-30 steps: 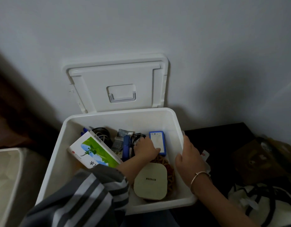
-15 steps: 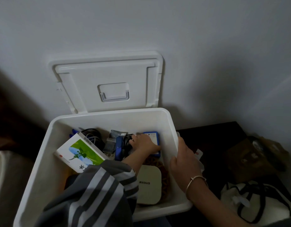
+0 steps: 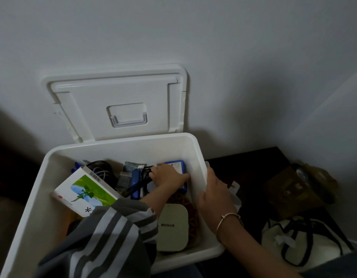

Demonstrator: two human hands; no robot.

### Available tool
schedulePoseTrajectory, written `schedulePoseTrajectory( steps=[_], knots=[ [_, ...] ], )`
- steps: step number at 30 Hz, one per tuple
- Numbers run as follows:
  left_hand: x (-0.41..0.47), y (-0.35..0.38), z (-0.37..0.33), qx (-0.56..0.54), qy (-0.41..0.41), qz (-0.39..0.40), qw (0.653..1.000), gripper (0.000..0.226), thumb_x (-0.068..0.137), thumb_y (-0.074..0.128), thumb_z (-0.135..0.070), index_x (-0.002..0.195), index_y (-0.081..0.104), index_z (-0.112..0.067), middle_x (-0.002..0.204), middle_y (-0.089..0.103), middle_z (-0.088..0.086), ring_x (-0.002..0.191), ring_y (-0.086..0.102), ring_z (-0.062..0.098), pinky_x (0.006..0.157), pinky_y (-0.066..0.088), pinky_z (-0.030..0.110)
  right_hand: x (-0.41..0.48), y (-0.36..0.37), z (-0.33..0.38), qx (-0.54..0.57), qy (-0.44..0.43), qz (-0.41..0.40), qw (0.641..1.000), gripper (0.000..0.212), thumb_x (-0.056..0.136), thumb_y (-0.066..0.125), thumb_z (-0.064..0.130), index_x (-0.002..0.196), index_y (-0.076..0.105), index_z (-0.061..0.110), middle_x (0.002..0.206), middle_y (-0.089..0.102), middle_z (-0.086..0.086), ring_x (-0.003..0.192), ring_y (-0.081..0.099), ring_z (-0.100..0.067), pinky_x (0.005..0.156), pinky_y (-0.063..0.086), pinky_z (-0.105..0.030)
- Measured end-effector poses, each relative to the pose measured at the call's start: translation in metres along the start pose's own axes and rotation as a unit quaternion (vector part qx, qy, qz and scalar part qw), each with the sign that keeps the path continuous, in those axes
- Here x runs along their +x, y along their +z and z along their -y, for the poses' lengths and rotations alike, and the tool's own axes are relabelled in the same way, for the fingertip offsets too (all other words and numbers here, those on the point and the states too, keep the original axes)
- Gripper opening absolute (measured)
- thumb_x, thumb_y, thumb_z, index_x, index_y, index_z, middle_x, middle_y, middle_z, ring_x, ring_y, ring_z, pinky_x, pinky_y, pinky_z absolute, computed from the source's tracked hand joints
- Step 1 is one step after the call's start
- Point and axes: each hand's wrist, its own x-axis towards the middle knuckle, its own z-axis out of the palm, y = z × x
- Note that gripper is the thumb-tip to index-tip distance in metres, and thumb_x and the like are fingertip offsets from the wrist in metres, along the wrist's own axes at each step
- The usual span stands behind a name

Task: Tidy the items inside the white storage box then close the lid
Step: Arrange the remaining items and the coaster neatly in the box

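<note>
Left hand lying over the blue device, grip unclear; right hand gripping the box wall; sliding it is risking snagging cables

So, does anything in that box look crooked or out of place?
Yes. In the white storage box, the green-covered book lies tilted at the left, its far end over a tangle of dark cables rather than flat. The rest is a loose jumble; nothing looks spilled or broken.

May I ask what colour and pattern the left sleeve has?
The sleeve is dark grey with pale grey stripes; the head view shows it.
</note>
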Motion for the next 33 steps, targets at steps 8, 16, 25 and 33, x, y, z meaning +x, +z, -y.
schedulePoseTrajectory(
  steps=[8,16,25,33],
  knots=[
    [0.006,-0.013,0.004,-0.047,0.007,0.050,0.998,0.099,0.057,0.064,-0.070,0.129,0.040,-0.008,0.126,0.045,0.013,0.120,0.039,0.034,0.098,0.032,0.045,0.002,0.003,0.003,-0.016,0.001,-0.006,1.000,0.067,0.089,0.045,0.013,0.148,0.013,0.017,0.126,0.051,-0.008,0.111,0.051,-0.022,0.091,0.047,-0.034],
    [0.011,-0.024,0.014,-0.154,0.024,0.082,0.984,0.073,0.065,0.078,-0.047,0.120,0.042,-0.016,0.125,0.049,0.008,0.121,0.043,0.030,0.102,0.033,0.045,0.003,0.001,0.003,-0.007,-0.001,-0.004,1.000,0.072,0.086,0.049,0.012,0.148,0.013,0.018,0.130,0.049,-0.009,0.118,0.048,-0.023,0.093,0.043,-0.032],
    [0.003,-0.036,0.026,-0.227,0.140,0.104,0.958,0.056,0.091,0.063,-0.024,0.136,0.033,-0.010,0.129,0.055,0.013,0.116,0.055,0.028,0.092,0.048,0.039,0.003,0.001,0.004,-0.005,0.004,0.004,1.000,0.067,0.086,0.049,0.011,0.145,0.019,0.016,0.128,0.049,-0.010,0.115,0.049,-0.023,0.094,0.047,-0.036],
    [0.006,-0.038,0.022,-0.167,0.103,0.093,0.976,0.046,0.096,0.050,-0.035,0.131,0.036,-0.008,0.123,0.058,0.015,0.110,0.057,0.032,0.092,0.047,0.042,0.003,0.004,0.002,0.000,0.006,-0.004,1.000,0.070,0.086,0.047,0.010,0.147,0.014,0.019,0.126,0.049,-0.009,0.113,0.049,-0.023,0.091,0.048,-0.035]
  ],
)
